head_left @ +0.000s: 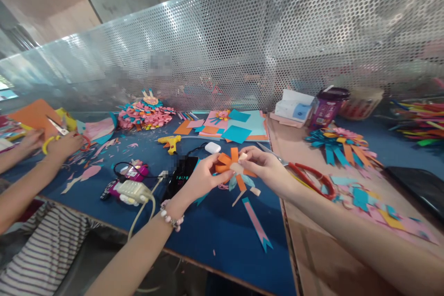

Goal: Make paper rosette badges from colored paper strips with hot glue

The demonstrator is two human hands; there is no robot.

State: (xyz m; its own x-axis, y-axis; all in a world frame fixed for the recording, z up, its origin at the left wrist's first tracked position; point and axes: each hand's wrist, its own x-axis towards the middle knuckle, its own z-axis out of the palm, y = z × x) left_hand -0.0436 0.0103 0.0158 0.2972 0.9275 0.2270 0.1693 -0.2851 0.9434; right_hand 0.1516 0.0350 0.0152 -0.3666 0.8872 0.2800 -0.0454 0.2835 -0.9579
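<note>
I hold an orange paper flower (234,156) up in front of me, over the blue tabletop (232,240), between my two hands. My left hand (207,176) is mostly closed, thumb and fingers pinching the flower's left side, a beaded bracelet (172,215) around the wrist. My right hand (262,164) has its fingertips drawn together on a small cream piece (243,157) at the flower's upper right; I cannot tell whether that piece is fixed to it. Blue petals (243,181) show under the orange ones. Nearer me lies a pink-and-blue paper ribbon (256,223) with a notched end. Beyond my left hand are a white case (212,148), a phone (183,173) and a yellow glue gun (170,142). Red-handled scissors (314,176) lie just beyond my right forearm, and a blue-and-orange paper rosette (338,144) sits farther right. At far left, a co-worker's hands (62,150) hold an orange sheet (33,118) and yellow-and-red-handled scissors (59,126).
</note>
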